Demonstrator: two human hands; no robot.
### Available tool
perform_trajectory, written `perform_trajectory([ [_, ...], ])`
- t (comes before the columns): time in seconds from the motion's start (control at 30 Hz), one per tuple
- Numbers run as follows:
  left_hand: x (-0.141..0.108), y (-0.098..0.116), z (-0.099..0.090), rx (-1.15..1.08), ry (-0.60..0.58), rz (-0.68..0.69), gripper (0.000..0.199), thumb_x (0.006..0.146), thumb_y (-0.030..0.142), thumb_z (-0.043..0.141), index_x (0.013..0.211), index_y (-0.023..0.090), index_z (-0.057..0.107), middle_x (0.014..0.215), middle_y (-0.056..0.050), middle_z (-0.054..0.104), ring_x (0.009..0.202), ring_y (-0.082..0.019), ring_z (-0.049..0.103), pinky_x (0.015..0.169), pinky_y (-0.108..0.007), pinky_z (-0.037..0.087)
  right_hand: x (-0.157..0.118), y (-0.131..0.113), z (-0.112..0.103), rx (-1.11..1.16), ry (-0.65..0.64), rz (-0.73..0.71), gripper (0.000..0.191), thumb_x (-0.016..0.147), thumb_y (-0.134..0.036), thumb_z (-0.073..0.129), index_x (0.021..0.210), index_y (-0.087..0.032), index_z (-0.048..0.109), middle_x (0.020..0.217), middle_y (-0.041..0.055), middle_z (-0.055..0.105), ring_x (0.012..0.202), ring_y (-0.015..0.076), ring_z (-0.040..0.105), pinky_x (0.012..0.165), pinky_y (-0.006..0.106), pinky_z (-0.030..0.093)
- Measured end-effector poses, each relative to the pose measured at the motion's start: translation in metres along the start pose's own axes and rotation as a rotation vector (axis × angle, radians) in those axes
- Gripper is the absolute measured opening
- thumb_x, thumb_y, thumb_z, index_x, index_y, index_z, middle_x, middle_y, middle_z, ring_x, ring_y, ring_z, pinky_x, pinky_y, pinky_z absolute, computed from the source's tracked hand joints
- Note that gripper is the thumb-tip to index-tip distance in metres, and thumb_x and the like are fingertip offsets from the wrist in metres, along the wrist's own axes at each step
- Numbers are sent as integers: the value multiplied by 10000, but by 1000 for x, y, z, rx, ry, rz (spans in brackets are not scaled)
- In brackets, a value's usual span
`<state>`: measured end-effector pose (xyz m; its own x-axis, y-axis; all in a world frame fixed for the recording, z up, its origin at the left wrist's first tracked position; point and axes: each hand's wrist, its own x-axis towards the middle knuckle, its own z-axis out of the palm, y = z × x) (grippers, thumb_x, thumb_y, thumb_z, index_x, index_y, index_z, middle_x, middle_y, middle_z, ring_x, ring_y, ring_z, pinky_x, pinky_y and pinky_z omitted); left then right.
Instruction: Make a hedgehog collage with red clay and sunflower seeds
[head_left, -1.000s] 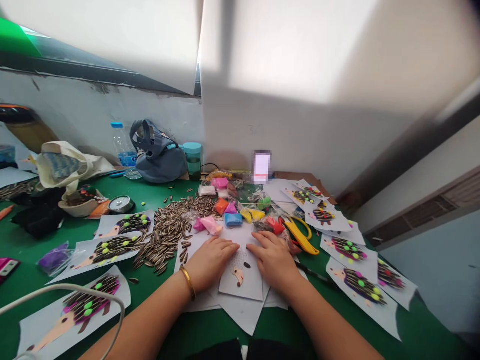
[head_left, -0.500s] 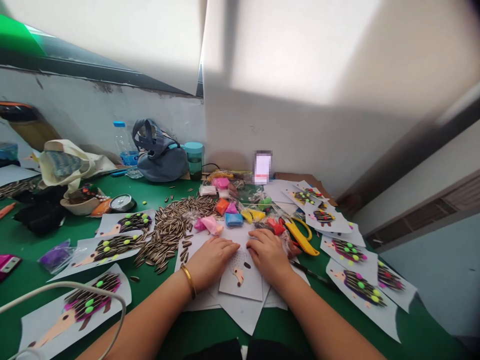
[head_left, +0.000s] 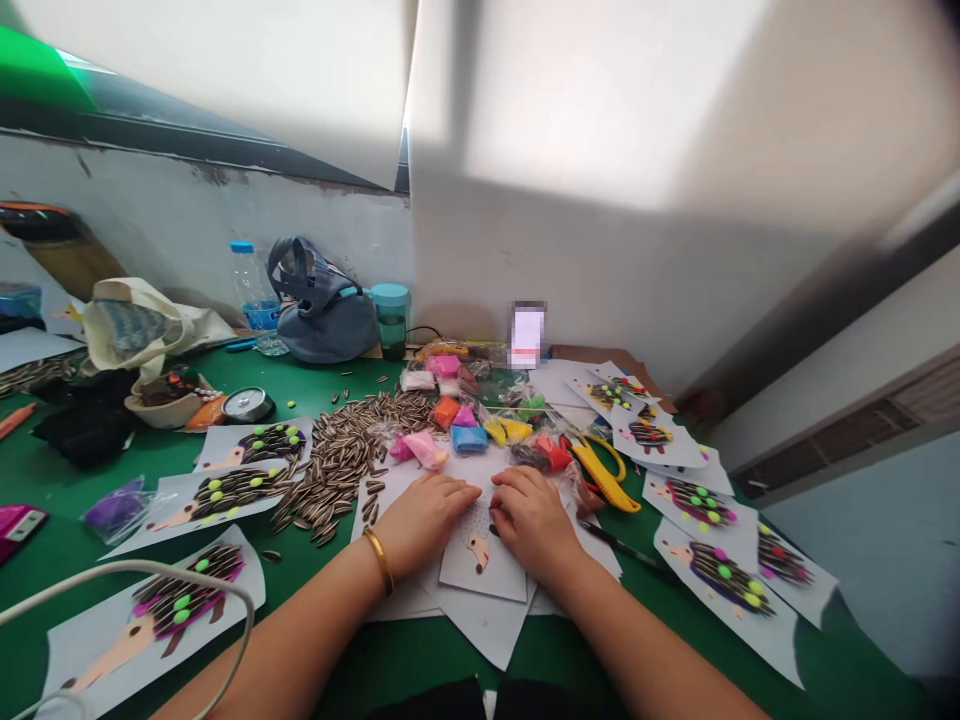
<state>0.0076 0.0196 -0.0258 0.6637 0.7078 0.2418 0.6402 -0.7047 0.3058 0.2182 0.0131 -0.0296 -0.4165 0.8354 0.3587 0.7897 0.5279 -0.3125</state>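
On a stack of white paper in front of me lies a small sheet (head_left: 484, 580) bearing a hedgehog picture with a peach clay face (head_left: 475, 552) and dotted body. My left hand (head_left: 427, 518), with a gold bangle at the wrist, rests flat on the sheet's left side, its fingers stretched out and holding nothing. From the right, my right hand (head_left: 534, 520) bends its fingers inward. Its thumb and fingertips press together at a small dark clay piece (head_left: 493, 530) on the sheet, partly covering it.
Sunflower seeds (head_left: 337, 470) are heaped to the left. Bagged coloured clay, such as a blue pack (head_left: 469, 439), lies behind my hands. Yellow-handled scissors (head_left: 606, 477) and a black pen (head_left: 622, 545) are at right. Finished hedgehog pictures (head_left: 724, 585) lie on both sides. A white cable (head_left: 240, 610) loops at front left.
My right hand's fingertips have drawn in and down onto the dark clay piece, which showed more fully before. My left hand has stayed in place. The view has shifted slightly.
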Motion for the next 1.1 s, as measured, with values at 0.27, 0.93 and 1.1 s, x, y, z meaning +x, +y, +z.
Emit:
perform_trajectory([
  [0.27, 0, 2, -2, -4, -9, -6, 424, 864, 65, 481, 1257, 213, 541, 1177, -73, 660, 1087, -218, 594, 979, -407, 428, -5, 0, -3, 13, -15, -5, 169, 822, -137, 586, 866, -229, 720, 1141, 48, 667, 1144, 252, 504, 975, 418, 406],
  [0.93, -1, -1, 0, -15, -12, -5, 475, 842, 54, 486, 1283, 226, 526, 1202, -76, 649, 1124, -222, 581, 1004, -422, 418, -14, 3, -14, -98, -141, -91, 372, 756, -103, 567, 1031, -301, 722, 1361, 39, 558, 1273, 297, 429, 1006, 521, 349],
  [1.1, -1, -1, 0, -17, -2, -13, 451, 851, 64, 484, 1270, 223, 537, 1192, -77, 653, 1113, -222, 586, 1000, -416, 423, -12, 6, -13, -48, -77, -70, 392, 748, -87, 555, 1031, -294, 730, 1327, 27, 586, 1248, 279, 447, 1022, 480, 365],
])
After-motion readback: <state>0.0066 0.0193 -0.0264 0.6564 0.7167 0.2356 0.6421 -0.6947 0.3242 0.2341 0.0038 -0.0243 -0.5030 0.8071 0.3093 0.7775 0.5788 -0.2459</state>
